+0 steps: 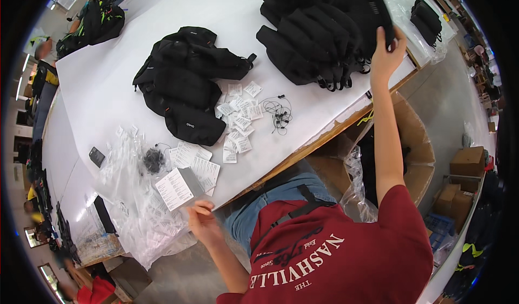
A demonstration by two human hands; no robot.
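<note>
At the far right of the table, my right hand is closed on the edge of a black fabric bag, thumb and fingers gripping its side. That bag lies against a fanned pile of similar black bags. Near the table's front edge, my left hand has loosely bent fingers slightly apart, with nothing visible in them. It is nearest to a block of white printed cards. A second group of black bags lies left of centre. Small white tags are scattered beside it, next to thin black strings.
Crumpled clear plastic covers the table's front left. A small black item lies beside it. Below the table's right edge stands an open cardboard box with dark contents and plastic. Other people work at the far left, near a black backpack.
</note>
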